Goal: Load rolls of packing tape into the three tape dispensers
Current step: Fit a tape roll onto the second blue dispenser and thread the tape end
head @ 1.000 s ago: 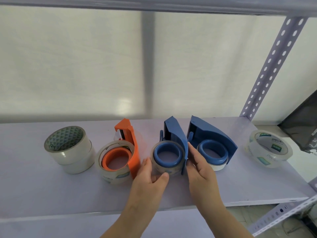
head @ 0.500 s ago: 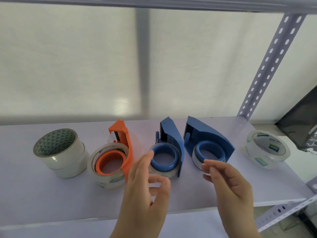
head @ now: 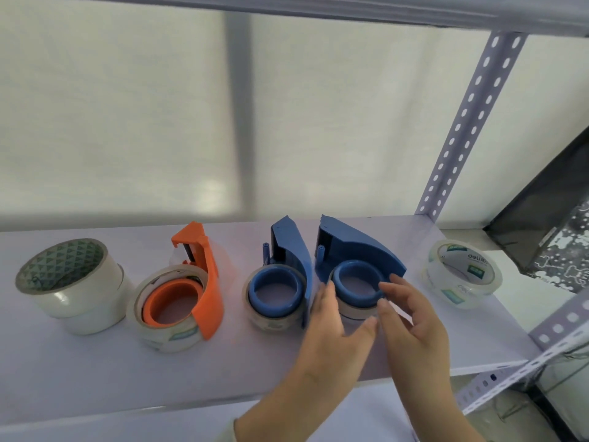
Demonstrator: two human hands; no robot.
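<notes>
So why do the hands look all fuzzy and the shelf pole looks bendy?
In the head view, the left hand and right hand are smeared by motion blur, while the tape dispensers stay sharper; the wide-angle lens makes the shelf post lean; soft light glows through the white backdrop, leaving a bright patch and only faint shadows.

You've got three plastic dispensers lying flat in a row: an orange dispenser (head: 204, 282) on the left, a middle blue dispenser (head: 291, 260) and a right blue dispenser (head: 357, 250), each wearing a clear tape roll.
</notes>
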